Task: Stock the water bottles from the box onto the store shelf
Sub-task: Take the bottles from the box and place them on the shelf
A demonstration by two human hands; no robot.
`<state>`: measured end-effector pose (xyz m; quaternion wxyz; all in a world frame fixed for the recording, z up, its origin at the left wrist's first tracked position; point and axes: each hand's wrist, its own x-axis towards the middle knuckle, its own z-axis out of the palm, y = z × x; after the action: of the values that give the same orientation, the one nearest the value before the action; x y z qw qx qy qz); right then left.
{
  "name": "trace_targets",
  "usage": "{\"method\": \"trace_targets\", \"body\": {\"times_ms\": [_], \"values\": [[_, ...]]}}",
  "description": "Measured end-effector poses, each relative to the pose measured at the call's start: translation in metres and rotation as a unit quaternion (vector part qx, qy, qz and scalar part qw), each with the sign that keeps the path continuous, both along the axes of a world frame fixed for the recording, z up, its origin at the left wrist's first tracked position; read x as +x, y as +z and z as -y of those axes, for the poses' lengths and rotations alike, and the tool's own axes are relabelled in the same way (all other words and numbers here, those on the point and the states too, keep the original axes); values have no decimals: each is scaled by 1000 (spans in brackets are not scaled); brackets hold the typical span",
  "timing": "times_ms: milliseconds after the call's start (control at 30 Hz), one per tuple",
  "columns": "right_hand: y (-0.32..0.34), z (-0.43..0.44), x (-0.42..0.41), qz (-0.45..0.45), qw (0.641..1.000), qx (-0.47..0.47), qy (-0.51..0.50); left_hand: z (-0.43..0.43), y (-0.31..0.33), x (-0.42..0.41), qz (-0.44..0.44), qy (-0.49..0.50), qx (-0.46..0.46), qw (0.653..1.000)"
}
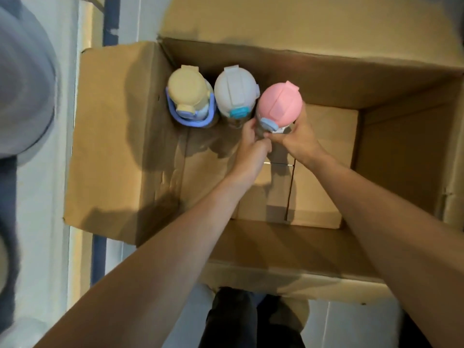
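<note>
Both hands, left hand and right hand, fingers clasping the pink-lidded water bottle, at 12 o'clock in the open brown cardboard box; lift straight up, clear of the neighbouring white-lidded bottle.

No readable text, label, brand, number or sign showing anywhere. Nothing printed appearing on the plain brown walls and flaps of the box. Nothing legible showing on the lids of the yellow-capped bottle, the white-capped bottle or the pink-capped bottle, all seen from above with their sides hidden.
</note>
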<state>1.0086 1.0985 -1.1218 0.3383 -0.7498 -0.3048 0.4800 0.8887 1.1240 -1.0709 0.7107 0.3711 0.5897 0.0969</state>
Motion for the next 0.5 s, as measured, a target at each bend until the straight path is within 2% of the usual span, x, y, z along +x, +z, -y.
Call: {"method": "trace_targets", "body": {"times_ms": [133, 233, 300, 400, 500], "values": [[24, 10, -2, -23, 1000, -8, 11, 0, 16, -5, 11, -8, -4, 1000], [57, 21, -10, -22, 999, -29, 23, 5, 36, -12, -59, -56, 0, 997], [87, 32, -18, -27, 998, -52, 19, 18, 61, -19, -87, -49, -7, 995], [143, 50, -30, -62, 995, -75, -9, 35, 116, -30, -29, 15, -31, 999], [210, 74, -42, -77, 991, -104, -12, 58, 182, -46, 10, 76, -103, 992]]}}
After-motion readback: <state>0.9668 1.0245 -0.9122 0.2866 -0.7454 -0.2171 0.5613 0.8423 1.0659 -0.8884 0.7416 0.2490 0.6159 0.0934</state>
